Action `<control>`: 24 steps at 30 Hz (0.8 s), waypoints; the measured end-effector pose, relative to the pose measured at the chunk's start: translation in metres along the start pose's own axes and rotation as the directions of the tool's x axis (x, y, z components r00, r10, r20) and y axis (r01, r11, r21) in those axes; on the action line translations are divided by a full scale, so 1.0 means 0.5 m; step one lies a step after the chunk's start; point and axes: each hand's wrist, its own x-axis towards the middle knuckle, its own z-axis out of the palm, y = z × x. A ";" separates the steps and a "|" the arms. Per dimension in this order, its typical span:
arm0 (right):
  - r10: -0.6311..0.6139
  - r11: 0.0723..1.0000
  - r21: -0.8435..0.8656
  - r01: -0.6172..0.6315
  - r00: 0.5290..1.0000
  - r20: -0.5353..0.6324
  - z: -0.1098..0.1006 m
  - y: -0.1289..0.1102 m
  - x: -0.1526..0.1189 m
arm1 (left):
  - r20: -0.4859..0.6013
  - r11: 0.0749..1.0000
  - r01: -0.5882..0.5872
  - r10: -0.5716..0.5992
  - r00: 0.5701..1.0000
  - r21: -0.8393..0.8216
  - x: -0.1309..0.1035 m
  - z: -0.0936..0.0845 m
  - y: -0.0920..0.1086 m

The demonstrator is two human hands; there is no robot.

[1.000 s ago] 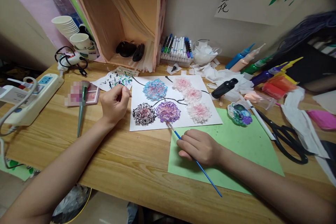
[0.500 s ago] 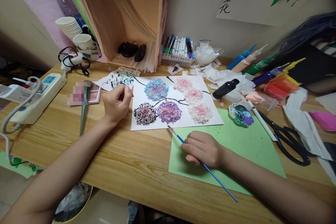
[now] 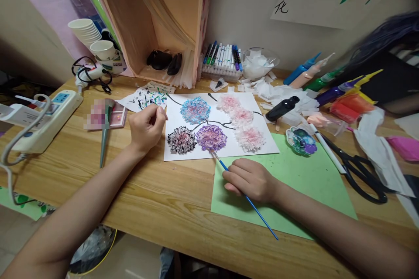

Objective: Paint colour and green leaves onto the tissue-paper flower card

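Fingers wrapped round a blue paintbrush point(image 3: 258, 212), my right hand point(image 3: 250, 178) rests over the green sheet point(image 3: 294, 192). The brush tip meets the white paper point(image 3: 173, 157) at the lower edge of a purple flower point(image 3: 211, 137). Blue, black-and-white and pink paper flowers also stand on that paper, with dark painted stems. My left hand point(image 3: 148, 126) is closed in a loose fist beside the paper's left edge; whether its fingers hold anything is hidden. A small palette point(image 3: 301, 141) with purple and green paint sits right of the paper.
A black bottle point(image 3: 282, 109), torn tissue point(image 3: 271, 91), paint tubes point(image 3: 303, 69) and black scissors point(image 3: 363, 172) lie to the right. Markers point(image 3: 222, 56) stand behind. At the left are a power strip point(image 3: 49, 120), paper cups point(image 3: 102, 50) and a green-handled brush point(image 3: 104, 144).
My right hand has shifted slightly up and left, and the brush tip has moved from the paper's bottom edge onto the bottom of the purple flower. My left hand has hardly moved.
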 end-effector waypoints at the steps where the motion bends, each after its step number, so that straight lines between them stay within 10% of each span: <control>1: 0.004 1.000 -0.002 -0.004 1.000 -0.009 0.000 0.000 0.000 | -0.003 1.000 -0.004 0.004 1.000 -0.006 0.000 0.000 0.000; 24: -0.069 0.996 0.053 0.069 0.998 0.002 0.004 -0.009 0.004 | -0.014 0.999 -0.041 0.041 0.999 0.000 0.000 -0.005 0.007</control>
